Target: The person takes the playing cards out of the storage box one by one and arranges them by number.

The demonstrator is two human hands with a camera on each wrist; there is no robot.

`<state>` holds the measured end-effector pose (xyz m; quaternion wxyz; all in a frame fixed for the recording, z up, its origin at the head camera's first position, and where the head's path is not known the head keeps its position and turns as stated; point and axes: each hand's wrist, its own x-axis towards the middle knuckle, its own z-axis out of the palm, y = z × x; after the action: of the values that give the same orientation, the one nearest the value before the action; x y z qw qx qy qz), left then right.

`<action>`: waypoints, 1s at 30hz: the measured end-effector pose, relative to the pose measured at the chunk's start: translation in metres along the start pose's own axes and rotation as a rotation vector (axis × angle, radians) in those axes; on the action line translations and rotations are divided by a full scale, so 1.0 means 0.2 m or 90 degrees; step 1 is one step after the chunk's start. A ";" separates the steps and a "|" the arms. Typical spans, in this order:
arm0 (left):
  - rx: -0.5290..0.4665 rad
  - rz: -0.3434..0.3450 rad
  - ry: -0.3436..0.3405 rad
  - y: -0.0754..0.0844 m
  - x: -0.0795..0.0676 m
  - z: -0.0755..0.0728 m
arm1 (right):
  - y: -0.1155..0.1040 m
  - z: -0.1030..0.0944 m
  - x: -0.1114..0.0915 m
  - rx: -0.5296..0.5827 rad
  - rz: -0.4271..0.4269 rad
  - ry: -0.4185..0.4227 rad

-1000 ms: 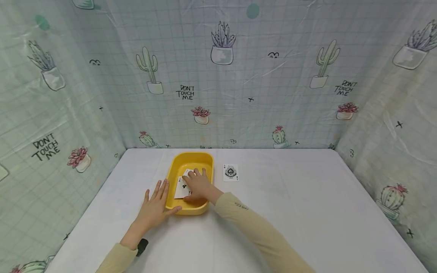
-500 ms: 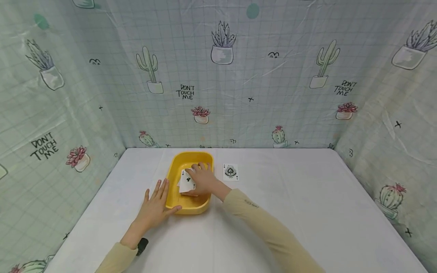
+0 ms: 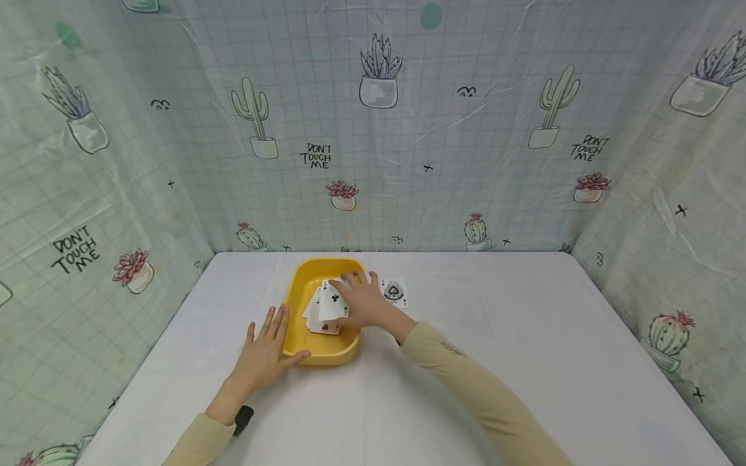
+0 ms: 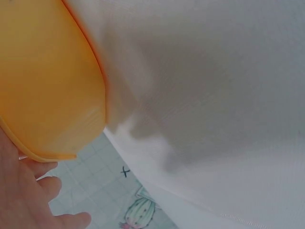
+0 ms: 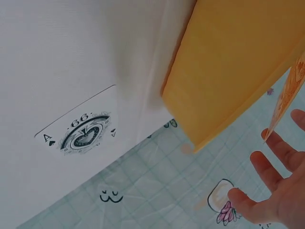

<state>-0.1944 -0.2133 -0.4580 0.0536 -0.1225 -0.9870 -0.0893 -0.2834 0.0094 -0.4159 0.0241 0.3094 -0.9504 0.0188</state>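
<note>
Over the yellow tray (image 3: 326, 358), my right hand (image 3: 368, 305) pinches an ace of clubs (image 3: 334, 301) between thumb and fingertips. The right wrist view shows the same playing card (image 5: 287, 93) tilted at the fingertips, its orange patterned back visible. Beneath it, more playing cards (image 3: 313, 321) lie overlapping on the tray floor, one with a red heart showing. My left hand (image 3: 261, 355) rests against the tray's left side, fingers straight along the rim and thumb at the front corner.
An ace of spades (image 3: 394, 292) lies face up on the white table (image 3: 513, 349), just right of the tray. Behind the table hangs a cactus-printed sheet (image 3: 428, 194), which also runs along both sides.
My right hand has lifted the ace of clubs off the other cards and moved it right, uncovering the cards below. My left hand has stayed on the tray.
</note>
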 end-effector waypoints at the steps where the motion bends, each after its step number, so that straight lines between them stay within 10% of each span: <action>1: -0.001 -0.001 0.000 0.00 0.00 0.00 | 0.01 0.00 -0.01 0.001 0.001 0.003; 30: -0.005 -0.006 -0.003 0.01 0.00 0.00 | 0.31 0.00 -0.23 0.007 0.043 0.073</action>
<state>-0.1947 -0.2122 -0.4569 0.0505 -0.1182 -0.9873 -0.0934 -0.2831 0.0871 -0.4196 0.0766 0.2755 -0.9573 0.0422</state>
